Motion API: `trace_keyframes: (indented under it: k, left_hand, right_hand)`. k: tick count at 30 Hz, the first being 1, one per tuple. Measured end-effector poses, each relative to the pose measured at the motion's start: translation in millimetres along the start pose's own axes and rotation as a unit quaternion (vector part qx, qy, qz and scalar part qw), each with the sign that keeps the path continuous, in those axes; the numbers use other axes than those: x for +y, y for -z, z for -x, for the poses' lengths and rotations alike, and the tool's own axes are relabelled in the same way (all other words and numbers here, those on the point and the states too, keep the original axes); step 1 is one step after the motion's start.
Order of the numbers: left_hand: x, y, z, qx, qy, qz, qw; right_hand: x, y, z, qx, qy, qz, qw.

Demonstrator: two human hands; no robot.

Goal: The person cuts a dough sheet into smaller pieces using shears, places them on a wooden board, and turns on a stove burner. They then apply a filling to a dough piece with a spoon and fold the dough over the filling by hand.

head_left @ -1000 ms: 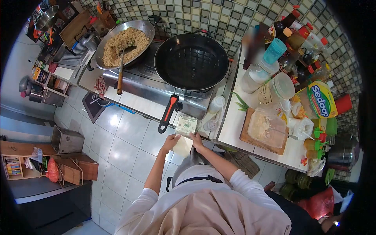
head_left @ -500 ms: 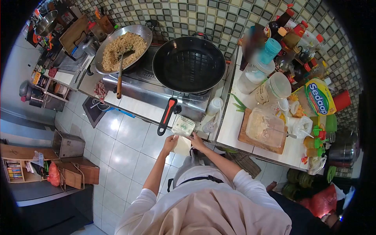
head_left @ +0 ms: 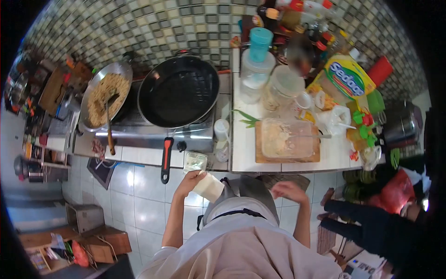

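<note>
My left hand (head_left: pixel 189 182) is closed on the edge of a pale cream rectangular sheet (head_left: pixel 209 188), which may be a stack of sheets. Just beyond it, a clear printed plastic pack (head_left: pixel 195 162) lies at the counter's front edge, near the black-and-red handle of the frying pan (head_left: pixel 179 93). The dark pan sits on the stove and holds no food. Out to the right, in front of the counter, my right hand (head_left: pixel 290 191) is slightly blurred. Its fingers are loosely bent and apart, with nothing visible in them.
A wok (head_left: pixel 124 72) of brown grainy food with a spatula (head_left: pixel 109 123) stands left. On the right counter are a plastic box (head_left: pixel 288 139) on a wooden board (head_left: pixel 265 159), jars (head_left: pixel 255 76), bottles and a Sedaap packet (head_left: pixel 348 79). Another person (head_left: pixel 376 228) sits at lower right.
My right hand has let go and swung away to the right. The printed pack, formerly at my fingertips, now lies at the counter edge. The view has turned rightward.
</note>
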State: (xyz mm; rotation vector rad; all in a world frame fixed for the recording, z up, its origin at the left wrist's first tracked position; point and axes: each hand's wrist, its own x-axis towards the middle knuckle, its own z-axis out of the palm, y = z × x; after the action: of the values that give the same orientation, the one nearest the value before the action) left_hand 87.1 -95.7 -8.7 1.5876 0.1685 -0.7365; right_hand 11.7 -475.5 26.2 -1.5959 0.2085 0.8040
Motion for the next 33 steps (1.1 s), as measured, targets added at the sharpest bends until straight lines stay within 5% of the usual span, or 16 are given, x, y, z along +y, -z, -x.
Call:
trace_keyframes:
  k: [2, 5, 7, 10, 15, 23, 30, 33]
  left_hand:
    - [28.8, -8.7, -4.4, -0.05, -0.016, 0.009, 0.999]
    - [68.5, -29.4, -13.1, -0.101, -0.032, 0.047, 0.993]
    - [90.8, -47.3, -19.7, -0.105, -0.039, 0.057, 0.992]
    - [108.6, -66.1, -31.7, -0.129, -0.044, 0.101, 0.985]
    - [121.1, -82.1, -34.5, -0.027, -0.093, 0.18, 0.979]
    - [136.9, -122.3, -41.6, 0.041, -0.112, 0.246, 0.962]
    - [137.9, -142.1, -50.0, 0.041, -0.112, 0.275, 0.954]
    - [140.7, -148.5, -52.4, 0.043, -0.106, 0.272, 0.955]
  right_hand:
    - [-24.2, 21.1, 38.2, 0.149, 0.052, -0.054, 0.986]
    - [-52.5, 38.6, 42.9, 0.389, 0.182, -0.144, 0.892]
    - [-63.1, 48.4, 25.2, 0.457, 0.197, -0.1, 0.862]
    - [-60.9, 70.1, -4.0, 0.4, 0.171, -0.12, 0.892]
    - [-47.3, 93.2, -17.8, 0.3, 0.185, -0.02, 0.935]
    - [-31.5, 99.0, 14.8, 0.257, 0.227, -0.124, 0.931]
    - [-25.9, 134.2, 56.3, 0.304, 0.222, -0.184, 0.908]
    - [-15.0, 153.4, 74.7, 0.4, 0.229, -0.214, 0.861]
